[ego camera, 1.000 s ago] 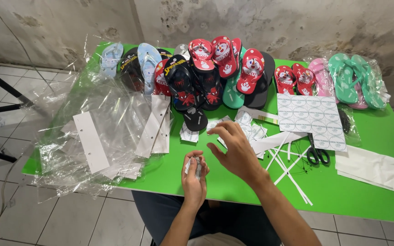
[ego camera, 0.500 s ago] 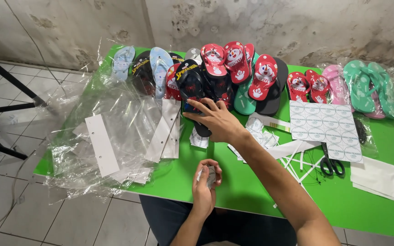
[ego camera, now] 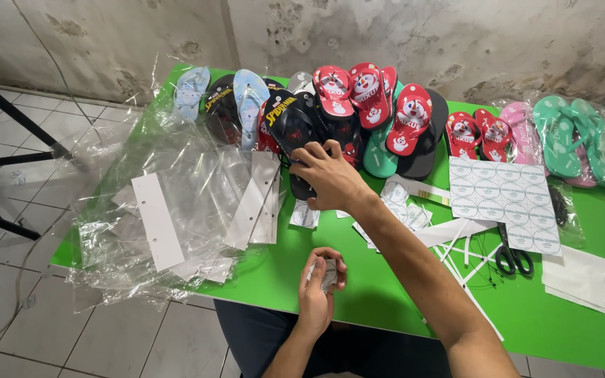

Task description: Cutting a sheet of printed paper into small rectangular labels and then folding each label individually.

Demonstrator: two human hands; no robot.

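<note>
The right hand [ego camera: 330, 178] is now stretched far across the green table [ego camera: 386, 294], where half a second ago it was only nearing the sandals and a second ago it was held close above the left hand. Its fingers are closed around a black sandal [ego camera: 301, 140] at the front of the row, the thumb laid on the near end of the sole. The left hand [ego camera: 320, 283] is kept low by the table's near edge, as in both earlier frames, and a small pale sticker [ego camera: 328, 274] is pinched in its curled fingers.

Behind the black sandal, red sandals [ego camera: 358, 94] with cartoon faces are leaned against the row; pale blue ones [ego camera: 250, 98] are seen further left and green ones [ego camera: 575, 136] at the far right. Clear plastic bags [ego camera: 176, 210] with white card headers are heaped on the left. A sticker sheet [ego camera: 502, 203] is laid right of the arm, with scissors [ego camera: 514, 255] just below it. Loose stickers [ego camera: 404, 210] are scattered under the forearm.
</note>
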